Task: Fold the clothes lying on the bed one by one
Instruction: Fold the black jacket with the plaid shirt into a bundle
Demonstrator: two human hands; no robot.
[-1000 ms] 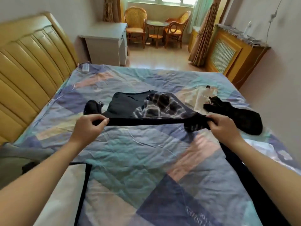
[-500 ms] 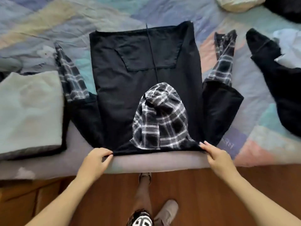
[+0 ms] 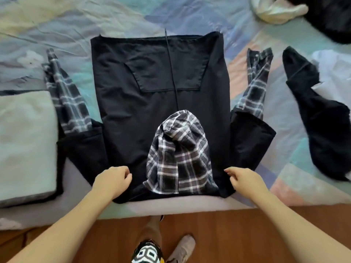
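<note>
We have the black hoodie (image 3: 161,103) spread flat, front up, at the near edge of the bed (image 3: 133,14), so its sleeves can be folded in next. Its long axis runs straight away from us — plaid hood (image 3: 180,154) nearest, hem farthest, plaid-cuffed sleeves angled out to each side. Our left hand (image 3: 112,180) rests on the near left shoulder with fingers loosely curled; whether that grip pinches cloth we cannot tell. Our right hand (image 3: 245,179) touches the right shoulder corner, fingers relaxed — likely smoothing it.
</note>
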